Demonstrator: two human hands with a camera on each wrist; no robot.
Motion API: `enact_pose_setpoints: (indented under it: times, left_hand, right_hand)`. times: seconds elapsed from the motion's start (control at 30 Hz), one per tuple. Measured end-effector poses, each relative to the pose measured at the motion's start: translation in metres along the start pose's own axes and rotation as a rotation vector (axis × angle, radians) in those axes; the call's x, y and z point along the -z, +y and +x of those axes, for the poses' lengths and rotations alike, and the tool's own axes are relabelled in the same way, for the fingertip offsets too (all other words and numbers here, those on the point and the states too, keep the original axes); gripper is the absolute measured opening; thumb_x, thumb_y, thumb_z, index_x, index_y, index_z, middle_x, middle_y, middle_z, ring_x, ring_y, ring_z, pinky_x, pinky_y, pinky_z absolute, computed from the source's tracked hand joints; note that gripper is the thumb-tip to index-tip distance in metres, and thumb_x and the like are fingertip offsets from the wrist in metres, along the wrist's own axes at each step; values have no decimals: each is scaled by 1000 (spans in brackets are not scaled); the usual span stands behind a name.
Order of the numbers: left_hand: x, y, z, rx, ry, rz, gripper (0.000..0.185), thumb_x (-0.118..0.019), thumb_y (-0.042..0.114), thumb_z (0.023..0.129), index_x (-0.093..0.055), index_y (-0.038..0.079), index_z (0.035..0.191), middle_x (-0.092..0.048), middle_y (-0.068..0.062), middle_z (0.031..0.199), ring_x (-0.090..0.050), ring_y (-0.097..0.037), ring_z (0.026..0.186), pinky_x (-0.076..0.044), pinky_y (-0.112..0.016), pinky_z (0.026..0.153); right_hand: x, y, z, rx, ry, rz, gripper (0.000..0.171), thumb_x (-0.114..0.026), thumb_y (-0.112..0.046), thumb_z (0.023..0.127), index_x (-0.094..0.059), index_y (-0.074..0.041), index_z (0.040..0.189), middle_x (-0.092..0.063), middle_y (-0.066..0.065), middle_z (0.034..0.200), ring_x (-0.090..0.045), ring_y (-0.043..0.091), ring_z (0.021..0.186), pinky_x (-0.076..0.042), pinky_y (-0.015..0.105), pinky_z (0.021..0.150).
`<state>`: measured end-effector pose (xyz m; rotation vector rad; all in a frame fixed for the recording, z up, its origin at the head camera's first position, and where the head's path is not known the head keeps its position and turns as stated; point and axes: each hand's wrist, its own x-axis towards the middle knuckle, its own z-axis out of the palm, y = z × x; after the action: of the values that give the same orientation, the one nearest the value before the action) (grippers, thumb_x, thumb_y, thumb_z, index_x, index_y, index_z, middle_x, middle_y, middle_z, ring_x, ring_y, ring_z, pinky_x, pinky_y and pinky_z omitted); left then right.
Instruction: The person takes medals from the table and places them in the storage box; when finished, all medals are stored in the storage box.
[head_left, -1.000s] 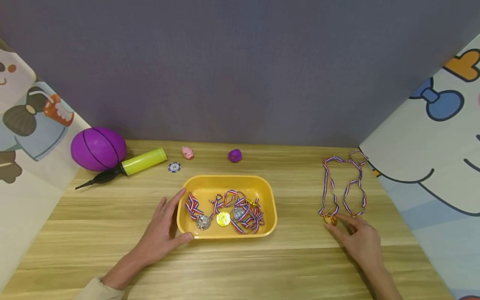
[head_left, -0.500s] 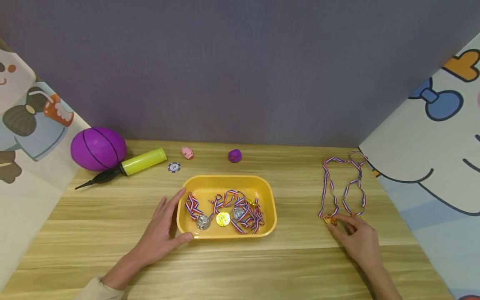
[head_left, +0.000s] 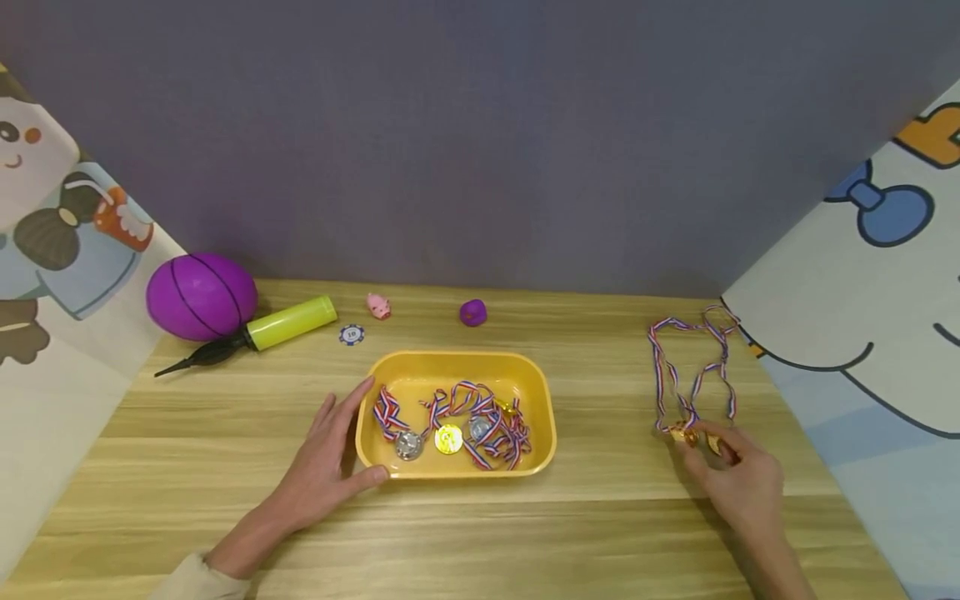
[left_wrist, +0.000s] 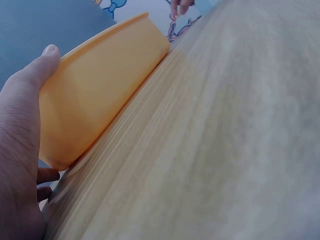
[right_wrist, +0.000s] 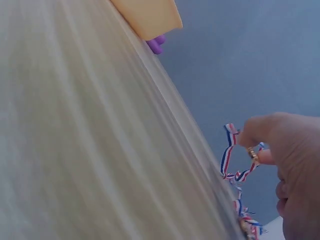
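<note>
My left hand (head_left: 322,465) spans the left end of a yellow plastic tray (head_left: 455,476), with the thumb along the front rim and straight fingers against the side. Inside lie gold and silver medals on striped ribbons, among them a silver medal (head_left: 408,445) and a gold medal (head_left: 448,439). At the right, my right hand (head_left: 738,479) pinches another gold medal (head_left: 681,433) between thumb and fingertips, close over the table. Its red, white and blue ribbon (head_left: 658,367) trails away toward the back. One more gold medal (head_left: 715,445) shows beside the fingers, partly hidden by them.
A purple ball (head_left: 201,297) and a yellow hand pump (head_left: 292,322) lie at the back left. Near them are a poker chip (head_left: 351,335), a pink pig figure (head_left: 378,306) and a small purple figure (head_left: 472,312). A grey wall (head_left: 480,167) rises behind the table.
My right hand has moved slightly right and toward me with the pinched medal, pulling its ribbon along. The second medal has come into sight beside the fingers. My left hand stays at the tray.
</note>
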<state>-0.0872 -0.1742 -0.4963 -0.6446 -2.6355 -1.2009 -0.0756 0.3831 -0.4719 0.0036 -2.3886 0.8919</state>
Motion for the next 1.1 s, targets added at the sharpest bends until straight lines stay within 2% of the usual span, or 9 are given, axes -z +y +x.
enact_pose_setpoints:
  times: [0.23, 0.43, 0.63, 0.87, 0.93, 1.1]
  left_hand:
    - [0, 0, 0, -2, 0, 3, 111, -66, 79, 98, -17, 22, 180, -37, -18, 178, -41, -52, 157, -2, -54, 140]
    - [-2, 0, 1, -12, -1, 3, 111, -61, 83, 98, -17, 21, 180, -38, -18, 178, -42, -51, 156, -1, -54, 140]
    - [-2, -1, 1, -15, 1, 1, 112, -63, 82, 97, -17, 22, 180, -37, -16, 178, -42, -50, 157, -2, -54, 140]
    - [-1, 0, 0, 14, -12, -5, 112, -66, 81, 96, -17, 24, 180, -37, -17, 178, -40, -52, 158, -2, -56, 140]
    - [-1, 0, 0, 15, -11, -5, 112, -66, 81, 96, -17, 24, 180, -37, -17, 178, -40, -52, 158, -2, -57, 139]
    - [0, 0, 0, 9, -1, -2, 112, -63, 82, 97, -17, 23, 180, -37, -17, 178, -41, -52, 157, -2, -56, 140]
  right_hand:
    - [4, -5, 10, 55, 84, 51, 28, -87, 8, 70, -84, 5, 97, -52, 8, 74, -42, -3, 68, -34, 8, 62]
    - [7, -7, 17, 105, 101, 80, 30, -86, 11, 68, -83, 5, 98, -57, -7, 89, -50, -6, 71, -40, 2, 68]
    - [5, -16, 28, 207, 119, 116, 32, -84, 10, 67, -81, 10, 99, -57, -9, 95, -48, -4, 74, -40, 1, 73]
    - [5, -45, 42, 310, 159, 254, 34, -77, 5, 71, -71, 22, 99, -59, -19, 99, -51, -4, 70, -39, 4, 66]
    - [5, -53, 46, 331, 175, 294, 34, -76, 5, 71, -69, 23, 99, -61, -17, 100, -51, -3, 70, -39, 5, 65]
    - [1, -62, 54, 377, 195, 398, 37, -76, 6, 72, -65, 26, 101, -65, -3, 105, -53, 1, 73, -42, 6, 65]
